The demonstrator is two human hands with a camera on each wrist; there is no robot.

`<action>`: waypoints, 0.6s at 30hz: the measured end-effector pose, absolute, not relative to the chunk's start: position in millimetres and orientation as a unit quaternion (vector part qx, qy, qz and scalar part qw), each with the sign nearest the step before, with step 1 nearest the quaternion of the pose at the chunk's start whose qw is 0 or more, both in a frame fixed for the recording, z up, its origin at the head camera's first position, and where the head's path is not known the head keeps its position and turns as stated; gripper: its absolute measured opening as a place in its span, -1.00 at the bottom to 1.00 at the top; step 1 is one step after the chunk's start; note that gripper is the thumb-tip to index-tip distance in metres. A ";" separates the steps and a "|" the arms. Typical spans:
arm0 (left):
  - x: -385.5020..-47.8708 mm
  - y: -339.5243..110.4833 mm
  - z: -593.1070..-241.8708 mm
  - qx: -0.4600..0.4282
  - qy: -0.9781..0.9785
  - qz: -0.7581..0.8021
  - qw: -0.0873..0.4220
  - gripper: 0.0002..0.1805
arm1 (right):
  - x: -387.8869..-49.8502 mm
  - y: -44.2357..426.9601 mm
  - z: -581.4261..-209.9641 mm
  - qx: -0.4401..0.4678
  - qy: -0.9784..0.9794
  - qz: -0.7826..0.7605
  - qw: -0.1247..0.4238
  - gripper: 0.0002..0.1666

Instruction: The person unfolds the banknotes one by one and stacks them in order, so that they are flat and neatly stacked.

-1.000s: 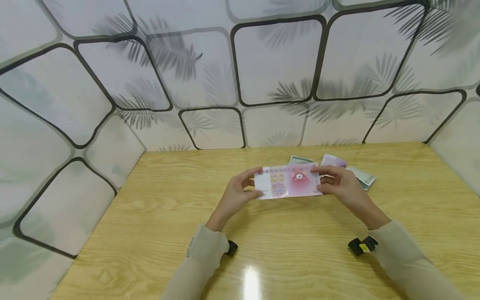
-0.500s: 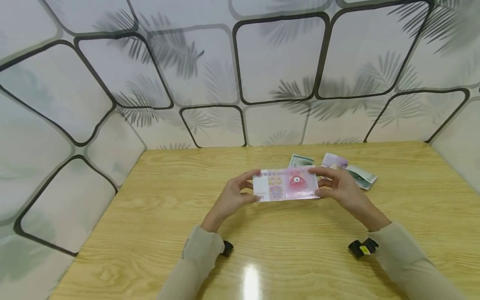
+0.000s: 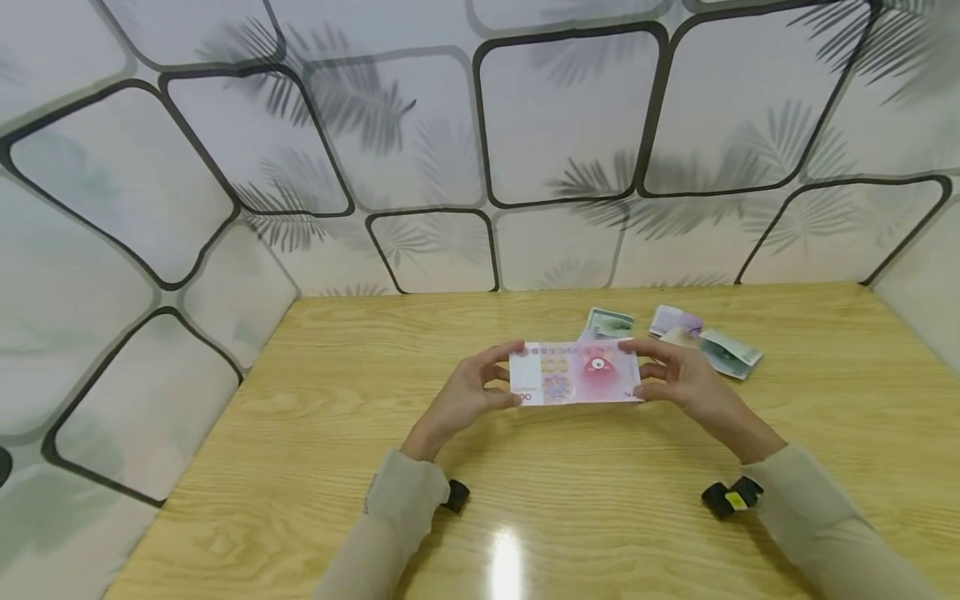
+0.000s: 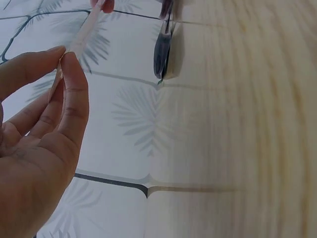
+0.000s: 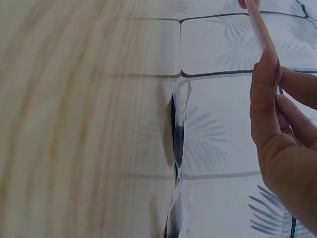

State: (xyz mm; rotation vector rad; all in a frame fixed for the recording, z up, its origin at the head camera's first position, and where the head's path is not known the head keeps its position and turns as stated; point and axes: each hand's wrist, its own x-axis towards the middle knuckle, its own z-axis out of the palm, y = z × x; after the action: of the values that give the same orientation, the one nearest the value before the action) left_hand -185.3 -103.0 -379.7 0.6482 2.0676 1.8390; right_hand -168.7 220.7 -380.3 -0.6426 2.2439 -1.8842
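Note:
A pink and white banknote (image 3: 573,375) marked 100, with a cartoon one-eyed figure, is held up flat above the table in the head view. My left hand (image 3: 467,396) pinches its left end between thumb and fingers. At the right end, my right hand (image 3: 682,379) pinches it the same way. Seen nearly edge-on in the left wrist view, the banknote (image 4: 85,37) runs between the fingertips of the left hand (image 4: 47,124). The right wrist view also catches the banknote (image 5: 261,29) as a thin strip leaving the right hand (image 5: 282,119).
Behind the held note, a green note (image 3: 607,322), a folded purple note (image 3: 675,321) and a folded green note (image 3: 730,354) lie on the wooden table (image 3: 337,400). A patterned wall (image 3: 562,117) borders the table at the back and left.
The banknote has come down slightly, with both hands still holding its ends. More of the notes behind it shows. The head view has shifted a little.

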 end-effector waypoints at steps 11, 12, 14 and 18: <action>-185.1 -106.5 -384.5 0.200 0.697 0.667 0.169 -0.19 | -171.2 221.1 -385.0 -0.207 0.711 -0.662 0.112 -0.34; -185.7 -106.9 -385.0 0.198 0.696 0.669 0.171 -0.19 | -171.6 220.7 -385.3 -0.207 0.711 -0.662 0.114 -0.33; -187.2 -107.7 -385.6 0.199 0.694 0.669 0.175 -0.20 | -172.4 220.2 -385.6 -0.206 0.714 -0.660 0.114 -0.32; -190.0 -110.1 -385.2 0.200 0.699 0.662 0.182 -0.20 | -172.3 218.6 -385.2 -0.199 0.726 -0.649 0.110 -0.33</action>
State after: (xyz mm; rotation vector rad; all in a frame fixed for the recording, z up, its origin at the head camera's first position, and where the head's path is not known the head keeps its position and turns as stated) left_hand -190.0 -110.1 -385.2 0.5652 1.9726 1.8697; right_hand -172.3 218.6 -385.2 -0.5845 2.1327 -1.9080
